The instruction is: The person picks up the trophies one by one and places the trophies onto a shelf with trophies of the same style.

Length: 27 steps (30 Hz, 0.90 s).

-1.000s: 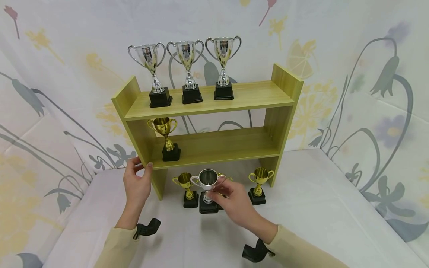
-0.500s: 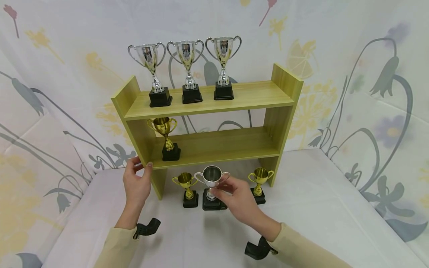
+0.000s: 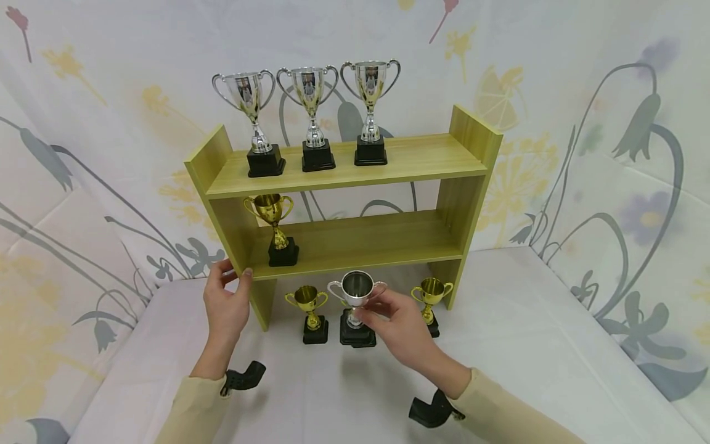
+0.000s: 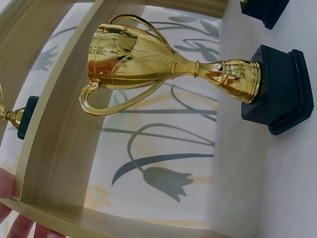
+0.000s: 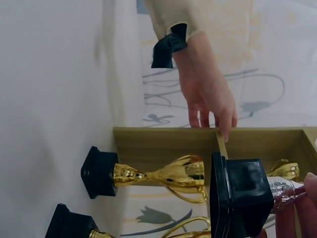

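Since the earlier frame, the held silver trophy [image 3: 357, 291] and the right hand [image 3: 407, 327] are displaced slightly to the right; the left hand [image 3: 227, 308] is unchanged.

At far left, the left hand grips the side of the wooden shelf unit [image 3: 457, 206]: thumb on the front edge at the middle shelf, fingers against the outer face. Next, a shelved gold trophy [image 3: 270, 211] stands upright at the left end of the middle shelf. Three silver trophies [image 3: 309, 92] stand in a row on the top shelf, from its left end past centre. Below, the left gold trophy [image 3: 307, 301] stands on the white cloth [image 3: 554, 357].

At centre, the right hand pinches the held silver trophy by its stem, thumb opposing fingers. This trophy is upright, clear of the cloth, in front of the middle gold trophy [image 5: 72, 224], which it largely hides in the head view. At right, the right gold trophy [image 3: 431, 291] stands beside the unit's right panel, its base partly covered by the right hand.
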Available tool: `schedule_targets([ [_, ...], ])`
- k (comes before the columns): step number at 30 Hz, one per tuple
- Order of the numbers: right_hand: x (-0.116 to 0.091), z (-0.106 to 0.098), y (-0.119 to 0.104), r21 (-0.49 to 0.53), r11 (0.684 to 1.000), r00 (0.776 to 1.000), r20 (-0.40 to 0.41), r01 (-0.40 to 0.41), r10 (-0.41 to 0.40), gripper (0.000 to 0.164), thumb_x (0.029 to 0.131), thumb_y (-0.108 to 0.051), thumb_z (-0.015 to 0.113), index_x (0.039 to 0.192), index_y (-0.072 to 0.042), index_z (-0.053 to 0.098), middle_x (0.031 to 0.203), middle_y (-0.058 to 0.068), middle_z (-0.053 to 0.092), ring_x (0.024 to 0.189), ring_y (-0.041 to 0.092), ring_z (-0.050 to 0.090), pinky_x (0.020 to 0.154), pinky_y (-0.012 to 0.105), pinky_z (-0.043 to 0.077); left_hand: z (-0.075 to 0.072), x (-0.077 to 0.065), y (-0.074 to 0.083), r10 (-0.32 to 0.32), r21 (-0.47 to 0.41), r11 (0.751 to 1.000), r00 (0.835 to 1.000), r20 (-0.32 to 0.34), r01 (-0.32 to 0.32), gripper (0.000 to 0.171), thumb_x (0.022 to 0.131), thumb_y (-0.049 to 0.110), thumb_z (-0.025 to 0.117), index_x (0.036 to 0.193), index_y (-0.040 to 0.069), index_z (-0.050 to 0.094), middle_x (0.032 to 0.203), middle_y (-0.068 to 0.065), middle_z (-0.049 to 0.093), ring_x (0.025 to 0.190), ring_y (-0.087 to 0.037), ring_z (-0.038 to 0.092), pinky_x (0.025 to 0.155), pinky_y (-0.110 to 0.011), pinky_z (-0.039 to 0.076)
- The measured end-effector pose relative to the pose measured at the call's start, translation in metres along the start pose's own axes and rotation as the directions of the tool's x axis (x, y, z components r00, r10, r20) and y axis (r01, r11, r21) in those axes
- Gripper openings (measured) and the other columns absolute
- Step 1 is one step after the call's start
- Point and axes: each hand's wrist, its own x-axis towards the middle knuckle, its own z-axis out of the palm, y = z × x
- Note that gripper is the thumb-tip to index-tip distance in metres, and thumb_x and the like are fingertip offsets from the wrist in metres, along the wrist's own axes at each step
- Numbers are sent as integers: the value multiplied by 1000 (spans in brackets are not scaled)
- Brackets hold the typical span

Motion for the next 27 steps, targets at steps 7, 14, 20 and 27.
schedule_targets([
  [7, 1, -5, -3, -20, 1000, 1000, -8, 25, -25, 16, 87, 1, 73, 102, -2, 70, 102, 6, 69, 99, 22, 68, 88, 34, 55, 0, 0, 1, 2, -10, 1000, 1000, -3, -2, 32, 97, 10, 60, 125, -4, 53, 119, -17, 56, 110, -30, 56, 73, -6, 46],
  [14, -1, -11, -2, -39, 998, 998, -9, 54, -55, 19, 87, 2, 72, 106, -1, 70, 102, 7, 68, 99, 23, 68, 88, 34, 55, 0, 0, 1, -8, -5, 1000, 1000, -1, 8, 32, 98, 11, 60, 126, -3, 53, 121, -17, 56, 111, -30, 55, 72, -5, 45],
  [20, -1, -17, -4, -55, 998, 999, -15, 39, -40, 21, 88, 2, 71, 109, 0, 70, 105, 8, 68, 99, 25, 67, 88, 34, 55, 0, -1, 1, -9, 0, 1000, 1000, -1, 9, 32, 98, 11, 61, 125, -3, 54, 121, -17, 56, 111, -30, 55, 72, -5, 45],
  [27, 1, -23, -6, -54, 997, 998, -28, 47, -49, 20, 87, 3, 72, 107, 1, 70, 104, 9, 68, 99, 26, 67, 87, 32, 55, 0, 0, 1, -12, -6, 1000, 1000, -4, 12, 31, 97, 11, 61, 125, -3, 54, 120, -17, 56, 110, -30, 55, 72, -5, 46],
])
